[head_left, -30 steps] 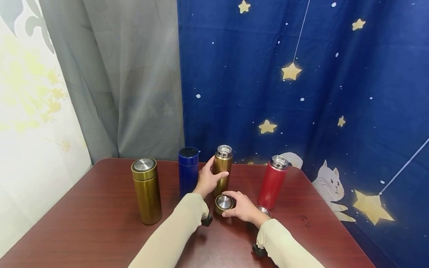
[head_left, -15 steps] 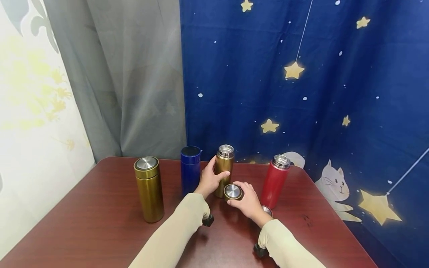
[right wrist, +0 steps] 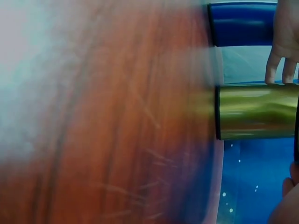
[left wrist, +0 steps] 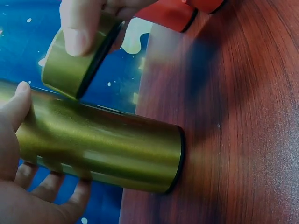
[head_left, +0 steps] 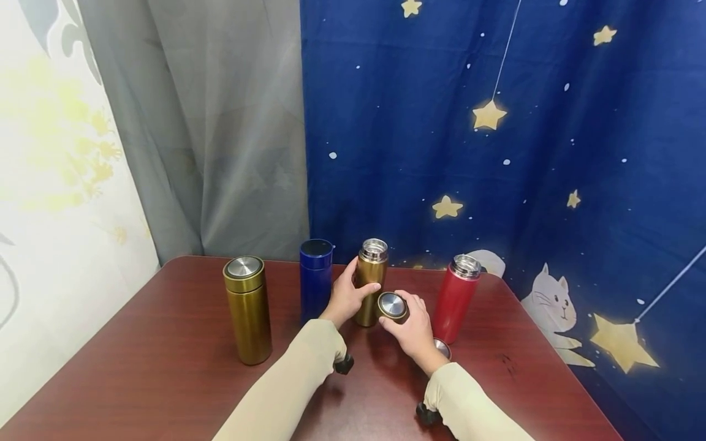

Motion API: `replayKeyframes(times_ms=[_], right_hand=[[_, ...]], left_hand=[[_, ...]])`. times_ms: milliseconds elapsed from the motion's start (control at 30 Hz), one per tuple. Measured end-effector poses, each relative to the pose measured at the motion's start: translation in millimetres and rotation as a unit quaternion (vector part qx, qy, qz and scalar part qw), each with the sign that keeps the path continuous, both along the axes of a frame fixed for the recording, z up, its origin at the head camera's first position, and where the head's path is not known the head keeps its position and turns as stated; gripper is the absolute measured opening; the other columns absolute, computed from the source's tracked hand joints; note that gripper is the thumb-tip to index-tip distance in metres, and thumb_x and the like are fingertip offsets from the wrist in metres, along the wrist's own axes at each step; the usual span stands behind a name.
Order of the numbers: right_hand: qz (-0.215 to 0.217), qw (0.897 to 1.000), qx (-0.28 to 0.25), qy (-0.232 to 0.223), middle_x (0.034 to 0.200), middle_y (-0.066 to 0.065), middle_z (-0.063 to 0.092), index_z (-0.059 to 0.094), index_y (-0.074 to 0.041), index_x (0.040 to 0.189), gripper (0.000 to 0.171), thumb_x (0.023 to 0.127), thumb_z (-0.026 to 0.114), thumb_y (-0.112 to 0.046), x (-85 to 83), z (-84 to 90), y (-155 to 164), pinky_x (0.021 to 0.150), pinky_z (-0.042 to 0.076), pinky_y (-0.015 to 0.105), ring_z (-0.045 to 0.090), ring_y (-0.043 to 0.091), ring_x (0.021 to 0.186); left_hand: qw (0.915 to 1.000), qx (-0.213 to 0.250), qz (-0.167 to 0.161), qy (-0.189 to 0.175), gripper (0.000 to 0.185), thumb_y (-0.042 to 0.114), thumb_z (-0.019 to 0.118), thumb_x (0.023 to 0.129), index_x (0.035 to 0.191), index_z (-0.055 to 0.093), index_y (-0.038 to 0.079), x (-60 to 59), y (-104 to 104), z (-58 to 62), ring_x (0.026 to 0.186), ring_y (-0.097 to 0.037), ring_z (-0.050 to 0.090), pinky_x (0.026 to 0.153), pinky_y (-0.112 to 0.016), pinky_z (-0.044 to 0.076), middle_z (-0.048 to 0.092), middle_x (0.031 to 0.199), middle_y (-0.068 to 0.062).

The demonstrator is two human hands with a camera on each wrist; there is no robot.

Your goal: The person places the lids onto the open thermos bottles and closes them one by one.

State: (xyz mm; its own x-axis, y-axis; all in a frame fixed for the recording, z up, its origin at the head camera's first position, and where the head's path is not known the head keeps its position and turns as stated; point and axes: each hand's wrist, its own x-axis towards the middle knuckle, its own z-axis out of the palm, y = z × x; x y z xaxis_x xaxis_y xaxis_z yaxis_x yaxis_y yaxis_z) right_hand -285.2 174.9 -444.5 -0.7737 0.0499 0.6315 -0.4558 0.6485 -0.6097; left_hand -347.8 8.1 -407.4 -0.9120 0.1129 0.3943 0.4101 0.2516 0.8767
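Lid (head_left: 393, 305) pinched in right hand (head_left: 410, 331), lifted off table (head_left: 165, 343) beside open gold flask (head_left: 370, 282), left hand (head_left: 343, 298) wrapped round flask body; capping under way, needing lid raised, levelled over steel mouth.

gold, blue and red flasks on a reddish-brown wood-grain table (head_left: 165, 343)

behind the table, a navy curtain (head_left: 496, 153) with yellow stars and a white cat; gold flask (head_left: 370, 283), gold lid (head_left: 392, 305) topped silver, beige sleeves (head_left: 287, 386).
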Motion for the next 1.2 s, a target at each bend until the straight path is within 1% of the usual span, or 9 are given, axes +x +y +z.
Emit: replayKeyframes(times_ms=[200,367,533,633,833,933,1033,1067,1200], right_hand=[[-0.008,0.999,-0.044,0.03,0.103,0.009,0.063,0.062,-0.005,0.121,0.06,0.067,0.084,-0.018,-1.4,1.4,0.7,0.083,0.045,0.044,0.056,0.026,0.096],[-0.013,0.994,-0.082,0.068,0.103,0.009,0.065,0.063,-0.005,0.12,0.058,0.067,0.084,-0.016,-2.2,3.8,0.0,0.082,0.046,0.036,0.06,0.025,0.094],[-0.005,0.99,-0.098,0.1,0.105,0.01,0.065,0.063,-0.003,0.121,0.058,0.069,0.083,-0.018,-2.2,12.1,-1.3,0.084,0.043,0.03,0.06,0.027,0.097],[-0.001,0.987,-0.108,0.115,0.107,0.013,0.065,0.062,0.0,0.122,0.058,0.07,0.082,-0.017,-2.3,16.4,-1.6,0.087,0.042,0.028,0.059,0.028,0.099],[0.005,0.983,-0.138,0.125,0.114,0.013,0.065,0.062,-0.002,0.124,0.056,0.073,0.081,-0.016,-4.2,26.8,-4.1,0.093,0.039,0.023,0.058,0.028,0.107],[0.011,0.98,-0.15,0.128,0.117,0.015,0.064,0.061,0.0,0.125,0.057,0.073,0.082,-0.014,-4.6,32.1,-8.0,0.095,0.039,0.022,0.058,0.03,0.109],[0.015,0.977,-0.165,0.131,0.118,0.02,0.063,0.06,0.003,0.125,0.057,0.073,0.081,-0.009,-3.9,37.3,-12.4,0.095,0.038,0.02,0.057,0.034,0.11],[0.017,0.976,-0.172,0.132,0.119,0.022,0.062,0.059,0.006,0.125,0.057,0.073,0.081,-0.006,-2.9,39.8,-14.0,0.096,0.038,0.019,0.056,0.036,0.111],[0.031,0.972,-0.196,0.126,0.12,0.027,0.06,0.056,0.012,0.124,0.055,0.075,0.078,0.0,10.3,59.8,-23.6,0.097,0.038,0.02,0.055,0.04,0.112]], left_hand=[[0.9999,0.009,-0.004,0.01,0.08,0.019,0.081,0.081,0.148,0.039,0.009,1.4,0.2,-0.4,0.121,-0.03,0.055,0.101,-0.046,0.042,0.054,0.137,-0.015],[0.9999,0.011,-0.001,0.013,0.08,0.02,0.082,0.08,0.148,0.04,0.01,1.2,0.1,-2.6,0.118,-0.03,0.057,0.098,-0.046,0.045,0.056,0.136,-0.013],[0.9998,0.015,0.002,0.015,0.079,0.021,0.082,0.08,0.147,0.041,0.01,3.6,-0.7,-1.9,0.117,-0.03,0.057,0.098,-0.047,0.045,0.056,0.135,-0.014],[0.9999,0.012,0.007,0.009,0.08,0.022,0.083,0.079,0.147,0.042,0.012,5.6,-0.7,-1.6,0.116,-0.029,0.059,0.097,-0.046,0.046,0.057,0.135,-0.013],[0.9999,0.014,0.004,0.001,0.08,0.022,0.083,0.079,0.147,0.043,0.014,7.0,-0.1,-2.3,0.113,-0.029,0.06,0.095,-0.045,0.048,0.058,0.133,-0.011],[0.9998,0.016,0.008,-0.005,0.08,0.021,0.083,0.078,0.147,0.043,0.014,8.0,-0.1,-3.1,0.112,-0.028,0.061,0.095,-0.044,0.048,0.058,0.133,-0.011],[0.9998,0.014,0.007,-0.011,0.08,0.021,0.084,0.078,0.147,0.043,0.014,9.5,-0.1,-3.9,0.113,-0.028,0.061,0.095,-0.043,0.048,0.059,0.132,-0.011],[0.9998,0.015,0.004,-0.012,0.08,0.02,0.084,0.078,0.147,0.042,0.014,9.8,-0.2,-4.1,0.113,-0.027,0.061,0.096,-0.043,0.048,0.059,0.132,-0.011],[0.9998,0.014,0.001,-0.017,0.081,0.021,0.083,0.078,0.147,0.042,0.015,10.7,-1.5,-4.2,0.115,-0.029,0.059,0.096,-0.044,0.047,0.058,0.133,-0.012]])
